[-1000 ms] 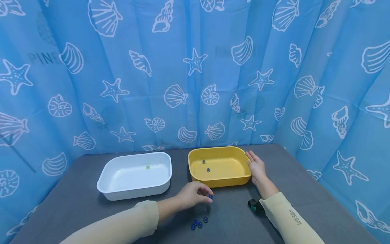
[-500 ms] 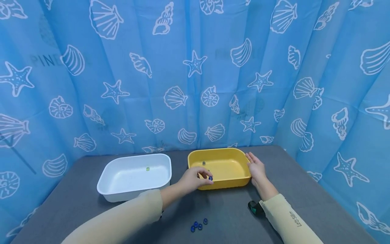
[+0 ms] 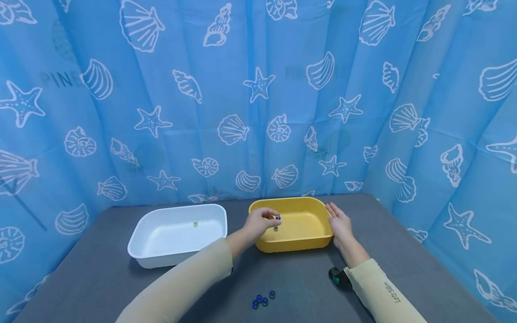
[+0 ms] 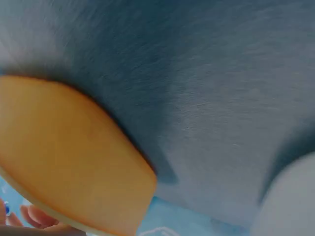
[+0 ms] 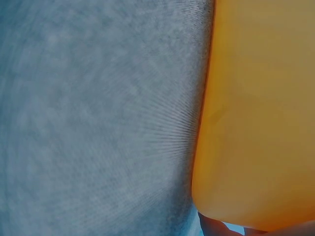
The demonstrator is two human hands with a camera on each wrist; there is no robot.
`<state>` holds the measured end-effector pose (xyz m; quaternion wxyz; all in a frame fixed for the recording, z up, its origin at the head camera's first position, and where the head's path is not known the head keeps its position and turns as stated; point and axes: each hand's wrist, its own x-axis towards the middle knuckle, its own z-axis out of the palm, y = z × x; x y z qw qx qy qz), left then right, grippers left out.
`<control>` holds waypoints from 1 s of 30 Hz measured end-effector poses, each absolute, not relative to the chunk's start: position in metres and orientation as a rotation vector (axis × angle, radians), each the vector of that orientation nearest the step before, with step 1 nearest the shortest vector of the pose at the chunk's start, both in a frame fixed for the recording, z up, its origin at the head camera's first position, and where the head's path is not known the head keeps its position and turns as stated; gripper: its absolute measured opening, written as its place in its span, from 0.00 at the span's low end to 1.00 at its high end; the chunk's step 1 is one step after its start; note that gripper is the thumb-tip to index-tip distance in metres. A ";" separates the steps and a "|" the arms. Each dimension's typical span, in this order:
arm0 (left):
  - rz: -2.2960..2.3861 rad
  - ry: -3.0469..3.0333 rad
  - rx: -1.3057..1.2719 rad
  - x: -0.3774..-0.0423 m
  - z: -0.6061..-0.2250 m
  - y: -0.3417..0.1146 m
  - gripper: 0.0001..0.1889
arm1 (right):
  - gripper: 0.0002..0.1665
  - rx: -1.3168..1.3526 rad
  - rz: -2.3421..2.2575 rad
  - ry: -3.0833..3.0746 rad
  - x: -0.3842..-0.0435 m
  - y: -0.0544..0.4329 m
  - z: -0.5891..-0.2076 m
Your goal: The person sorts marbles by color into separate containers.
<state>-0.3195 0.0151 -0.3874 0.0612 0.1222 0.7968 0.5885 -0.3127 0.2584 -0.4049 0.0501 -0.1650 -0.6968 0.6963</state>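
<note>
My left hand [image 3: 260,222] is over the left part of the yellow tub [image 3: 296,245], pinching a blue glass marble [image 3: 278,217] between thumb and fingers. That pinched marble [image 4: 7,207] also shows at the lower left of the left wrist view. Below it, another dark blue marble [image 3: 276,229] lies on the tub floor; my hand covers some of the floor. My right hand [image 3: 341,224] rests against the tub's right end with its fingers extended. In the right wrist view the tub's outer wall [image 5: 261,113] fills the right side.
Several blue marbles [image 3: 265,302] lie grouped on the grey table in front. A white tub [image 3: 177,260] to the left holds one yellow-green marble [image 3: 195,224]. A black strap-like item [image 3: 338,276] lies by my right sleeve. A blue shell-print curtain [image 3: 258,134] hangs behind.
My left hand has carried the pinched blue marble up and forward, from in front of the yellow tub to over its inside. My right hand has stayed against the tub.
</note>
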 end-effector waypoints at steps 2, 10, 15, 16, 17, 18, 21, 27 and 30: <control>1.831 2.362 0.287 -0.325 -0.388 0.020 0.14 | 0.32 -0.504 2.123 -2.119 -0.313 0.259 -0.405; 1.917 2.293 0.021 -0.341 -0.396 0.040 0.13 | 0.32 -0.505 2.117 -2.119 -0.314 0.261 -0.408; 1.890 2.300 -0.055 -0.349 -0.409 0.045 0.11 | 0.32 -0.511 2.107 -2.123 -0.313 0.259 -0.411; 1.882 2.300 -0.074 -0.351 -0.411 0.045 0.10 | 0.32 -0.513 2.104 -2.123 -0.312 0.258 -0.411; 1.867 2.307 -0.091 -0.353 -0.413 0.046 0.10 | 0.32 -0.509 2.102 -2.122 -0.312 0.258 -0.411; 1.846 2.321 -0.107 -0.354 -0.414 0.046 0.10 | 0.32 -0.509 2.098 -2.124 -0.312 0.257 -0.411; 1.778 2.362 -0.145 -0.359 -0.417 0.046 0.09 | 0.32 -0.497 2.094 -2.125 -0.311 0.256 -0.411; 1.705 2.351 -0.263 -0.367 -0.414 0.049 0.08 | 0.32 -0.498 2.085 -2.138 -0.312 0.257 -0.406; 1.674 2.361 -0.303 -0.367 -0.412 0.050 0.06 | 0.32 -0.504 2.084 -2.138 -0.313 0.257 -0.404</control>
